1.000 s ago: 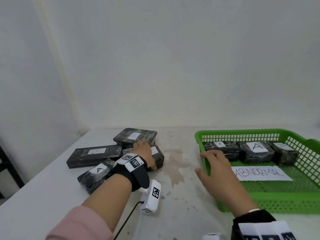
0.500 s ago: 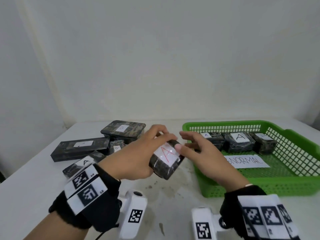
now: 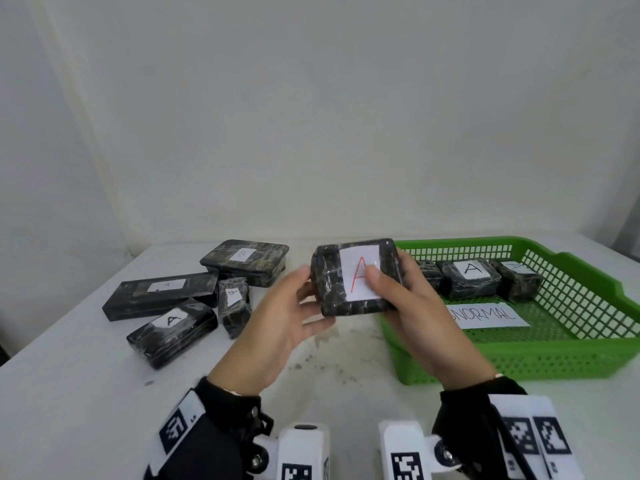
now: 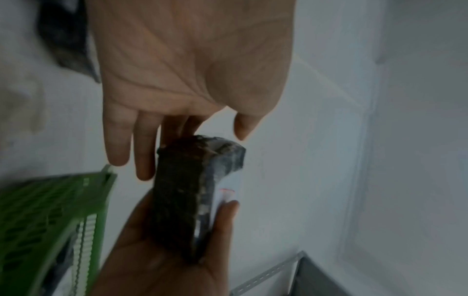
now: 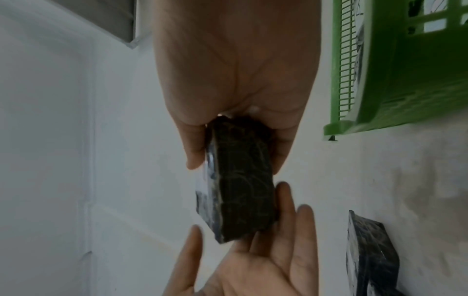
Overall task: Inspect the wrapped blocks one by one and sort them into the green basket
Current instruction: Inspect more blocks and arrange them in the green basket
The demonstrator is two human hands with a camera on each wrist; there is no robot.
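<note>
Wrapped block (image 3: pixel 353 277) held above tabletop (image 3: pixel 69 358), red-A label tilted toward face for inspection; right hand (image 3: pixel 412 306) clamped on it, thumb over label; left hand (image 3: pixel 277 323) fingers straight, steadying far edge beside green basket (image 3: pixel 571 344).

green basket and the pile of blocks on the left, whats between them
Head view: the held block in both hands, left hand and right hand, above bare stained table.

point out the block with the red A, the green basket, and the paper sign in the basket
Block with the red A (image 3: pixel 358 280): head view, its white label.
Green basket (image 3: pixel 540 358): head view, near wall.
Paper sign (image 3: pixel 491 315): head view, its lettering.
</note>
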